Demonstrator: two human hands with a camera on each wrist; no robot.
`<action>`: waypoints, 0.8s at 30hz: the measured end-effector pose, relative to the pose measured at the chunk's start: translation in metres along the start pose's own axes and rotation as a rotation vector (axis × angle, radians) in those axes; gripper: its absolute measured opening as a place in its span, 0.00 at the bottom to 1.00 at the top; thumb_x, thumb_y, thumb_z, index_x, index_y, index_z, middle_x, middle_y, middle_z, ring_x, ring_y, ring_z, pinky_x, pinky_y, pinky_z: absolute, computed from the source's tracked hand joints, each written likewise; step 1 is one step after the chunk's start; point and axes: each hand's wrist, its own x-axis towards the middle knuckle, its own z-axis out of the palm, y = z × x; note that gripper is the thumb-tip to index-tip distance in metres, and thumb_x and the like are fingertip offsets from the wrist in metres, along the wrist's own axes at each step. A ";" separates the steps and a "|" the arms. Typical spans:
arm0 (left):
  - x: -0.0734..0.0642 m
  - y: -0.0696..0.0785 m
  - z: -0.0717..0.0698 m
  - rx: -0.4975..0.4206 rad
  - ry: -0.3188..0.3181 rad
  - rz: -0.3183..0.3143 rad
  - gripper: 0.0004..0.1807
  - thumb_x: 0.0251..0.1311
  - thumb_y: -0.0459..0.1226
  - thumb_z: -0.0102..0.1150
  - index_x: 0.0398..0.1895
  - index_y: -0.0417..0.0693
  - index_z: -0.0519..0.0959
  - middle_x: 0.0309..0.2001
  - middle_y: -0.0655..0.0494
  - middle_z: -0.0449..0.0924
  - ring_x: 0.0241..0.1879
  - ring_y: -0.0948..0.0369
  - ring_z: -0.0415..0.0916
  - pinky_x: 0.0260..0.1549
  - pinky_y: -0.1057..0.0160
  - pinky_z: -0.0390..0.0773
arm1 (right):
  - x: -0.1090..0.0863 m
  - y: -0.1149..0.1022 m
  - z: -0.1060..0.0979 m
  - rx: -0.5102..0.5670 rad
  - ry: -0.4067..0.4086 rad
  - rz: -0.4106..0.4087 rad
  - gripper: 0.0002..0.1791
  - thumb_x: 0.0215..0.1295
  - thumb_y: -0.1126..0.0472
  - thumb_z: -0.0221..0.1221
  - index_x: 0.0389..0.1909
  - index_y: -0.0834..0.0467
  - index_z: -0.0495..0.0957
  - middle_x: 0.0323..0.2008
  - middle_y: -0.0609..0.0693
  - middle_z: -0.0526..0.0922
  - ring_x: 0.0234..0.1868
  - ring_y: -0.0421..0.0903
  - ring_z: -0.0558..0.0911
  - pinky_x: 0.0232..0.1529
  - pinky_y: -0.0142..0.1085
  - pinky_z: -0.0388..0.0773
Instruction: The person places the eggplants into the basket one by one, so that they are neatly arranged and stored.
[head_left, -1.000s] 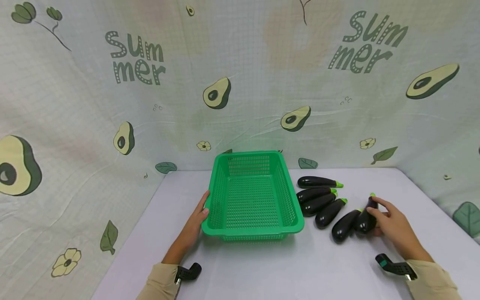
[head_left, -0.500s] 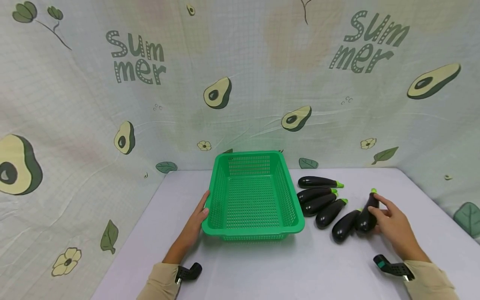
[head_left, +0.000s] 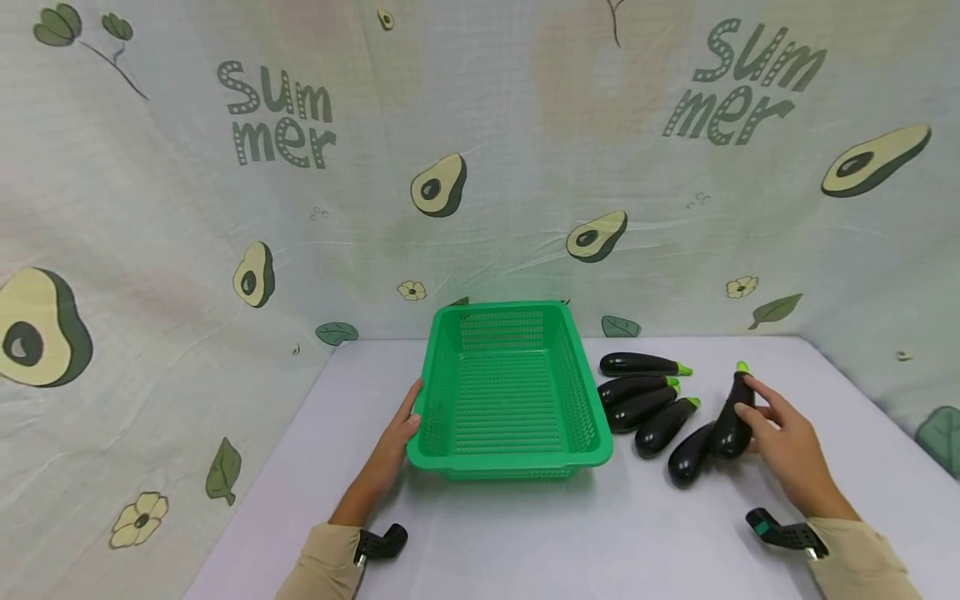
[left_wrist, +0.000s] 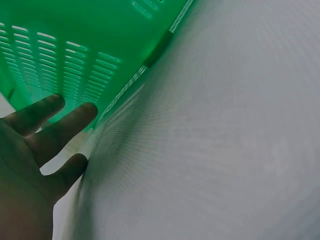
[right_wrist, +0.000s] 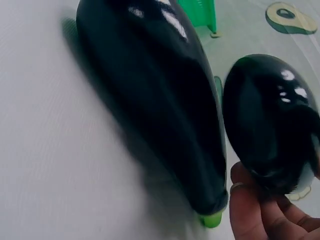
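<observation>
A glossy black eggplant (head_left: 732,419) with a green stem is pinched between the thumb and fingers of my right hand (head_left: 783,442). It stands tilted, stem up, beside another eggplant (head_left: 690,456) that lies on the table. The right wrist view shows the held eggplant (right_wrist: 270,120) at the right and the lying one (right_wrist: 155,100) larger, on the white cloth. My left hand (head_left: 390,446) rests against the left side of a green plastic basket (head_left: 510,463). Its fingers look straight in the left wrist view, against the slotted basket wall (left_wrist: 75,65). Nothing lies inside the basket.
Several more eggplants (head_left: 660,427) lie right of the basket, some close to its rim. One eggplant (head_left: 641,364) lies farther back. A printed cloth (head_left: 510,167) hangs behind the white table (head_left: 540,542).
My right hand has raised the stem end of its eggplant a little and tilted it away from the table. The left hand and the basket have stayed in place.
</observation>
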 end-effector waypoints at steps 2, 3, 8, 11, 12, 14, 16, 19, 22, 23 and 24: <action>0.000 0.000 0.001 0.000 -0.001 -0.002 0.31 0.80 0.45 0.29 0.82 0.55 0.41 0.81 0.52 0.37 0.78 0.50 0.33 0.71 0.37 0.37 | 0.003 -0.003 0.001 0.016 0.006 -0.015 0.33 0.78 0.50 0.50 0.79 0.54 0.55 0.57 0.77 0.71 0.29 0.34 0.78 0.27 0.31 0.78; 0.000 0.000 0.001 0.001 0.002 -0.003 0.32 0.80 0.45 0.29 0.82 0.56 0.41 0.81 0.52 0.38 0.78 0.50 0.33 0.71 0.38 0.37 | 0.004 -0.004 0.002 0.028 0.006 -0.016 0.33 0.78 0.50 0.50 0.79 0.53 0.56 0.58 0.77 0.71 0.31 0.32 0.77 0.27 0.31 0.78; 0.000 0.002 0.004 -0.007 0.006 -0.009 0.32 0.79 0.45 0.31 0.82 0.55 0.42 0.81 0.51 0.39 0.78 0.49 0.34 0.71 0.37 0.38 | 0.011 -0.013 0.005 0.309 -0.067 0.050 0.34 0.77 0.49 0.53 0.79 0.51 0.56 0.65 0.71 0.65 0.39 0.26 0.78 0.33 0.28 0.81; 0.000 0.002 0.006 -0.006 -0.003 -0.016 0.32 0.79 0.45 0.30 0.82 0.54 0.42 0.81 0.50 0.38 0.78 0.48 0.34 0.70 0.36 0.37 | 0.015 -0.019 0.007 0.568 -0.126 0.109 0.36 0.76 0.50 0.55 0.79 0.51 0.55 0.71 0.67 0.55 0.41 0.29 0.82 0.36 0.28 0.81; -0.001 0.002 0.006 0.000 -0.003 -0.017 0.32 0.79 0.45 0.29 0.82 0.54 0.42 0.81 0.49 0.38 0.78 0.48 0.34 0.70 0.37 0.37 | 0.016 -0.021 0.008 0.639 -0.141 0.125 0.36 0.75 0.51 0.56 0.79 0.52 0.55 0.72 0.65 0.52 0.42 0.30 0.82 0.36 0.29 0.81; -0.001 0.002 0.006 0.005 0.003 -0.021 0.31 0.79 0.45 0.29 0.82 0.54 0.42 0.81 0.49 0.38 0.78 0.48 0.34 0.70 0.37 0.37 | 0.018 -0.026 0.011 0.693 -0.159 0.129 0.37 0.75 0.50 0.56 0.79 0.54 0.55 0.72 0.61 0.52 0.42 0.31 0.82 0.37 0.29 0.81; -0.001 0.002 0.006 0.002 0.007 -0.017 0.31 0.79 0.44 0.30 0.82 0.53 0.43 0.81 0.49 0.38 0.78 0.48 0.33 0.71 0.37 0.36 | 0.020 -0.031 0.015 0.727 -0.166 0.127 0.36 0.75 0.51 0.57 0.78 0.56 0.57 0.69 0.59 0.57 0.42 0.32 0.83 0.38 0.29 0.82; -0.001 0.003 0.005 -0.004 0.006 -0.011 0.31 0.79 0.44 0.30 0.82 0.53 0.43 0.81 0.49 0.38 0.78 0.48 0.33 0.71 0.38 0.36 | 0.023 -0.038 0.020 0.755 -0.174 0.130 0.35 0.75 0.51 0.57 0.77 0.58 0.59 0.61 0.51 0.66 0.42 0.35 0.83 0.38 0.30 0.81; -0.001 0.004 0.003 0.002 0.005 -0.010 0.31 0.79 0.44 0.30 0.82 0.54 0.43 0.81 0.50 0.38 0.78 0.49 0.33 0.71 0.38 0.36 | 0.027 -0.045 0.026 0.769 -0.187 0.139 0.34 0.74 0.51 0.57 0.75 0.58 0.61 0.55 0.43 0.70 0.42 0.36 0.83 0.38 0.31 0.81; -0.001 0.005 0.003 0.006 0.006 -0.010 0.31 0.79 0.44 0.29 0.82 0.54 0.43 0.81 0.50 0.38 0.78 0.49 0.33 0.71 0.38 0.37 | 0.028 -0.047 0.028 0.766 -0.193 0.142 0.34 0.74 0.50 0.57 0.75 0.58 0.61 0.55 0.42 0.70 0.42 0.36 0.83 0.38 0.31 0.81; -0.001 0.005 0.002 0.009 0.006 -0.008 0.31 0.79 0.44 0.29 0.82 0.54 0.43 0.81 0.50 0.38 0.78 0.49 0.34 0.71 0.37 0.37 | 0.029 -0.049 0.030 0.766 -0.198 0.143 0.34 0.74 0.50 0.57 0.75 0.59 0.61 0.55 0.42 0.70 0.43 0.37 0.83 0.39 0.32 0.81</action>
